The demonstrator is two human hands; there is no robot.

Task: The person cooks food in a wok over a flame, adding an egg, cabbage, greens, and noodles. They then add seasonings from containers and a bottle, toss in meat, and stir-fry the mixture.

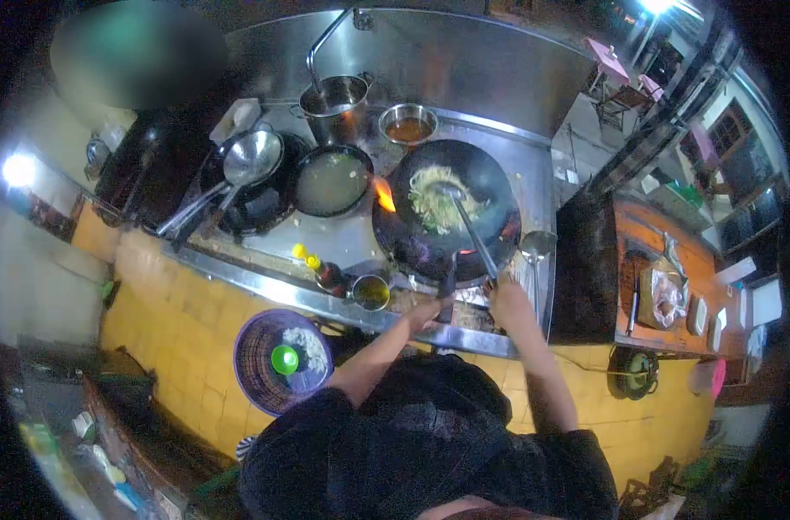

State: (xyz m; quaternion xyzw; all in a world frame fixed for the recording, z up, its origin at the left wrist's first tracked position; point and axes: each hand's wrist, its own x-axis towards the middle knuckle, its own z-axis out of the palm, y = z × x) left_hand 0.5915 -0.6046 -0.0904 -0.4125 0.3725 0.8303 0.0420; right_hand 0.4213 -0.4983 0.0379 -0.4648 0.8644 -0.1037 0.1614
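Note:
In the head view, a black wok (490, 165) sits on the stove with flames showing at its left side and under its front. Pale strands mixed with green bits (434, 208) lie in its middle, possibly noodles with vegetables. My left hand (425, 314) is closed round the wok handle (449, 279) at the counter's front edge. In my right hand (505, 303) is the handle of a long metal ladle (475, 236); its head rests in the food, partly hidden. Just right of the wok lies another ladle (538, 246).
Left of the wok are a pan of cloudy liquid (332, 180) and a strainer (253, 158). Behind stand a tall pot (334, 97) and a bowl of reddish sauce (408, 126). A bottle (329, 276) and oil cup (372, 293) line the front edge. A purple basket (249, 364) stands below.

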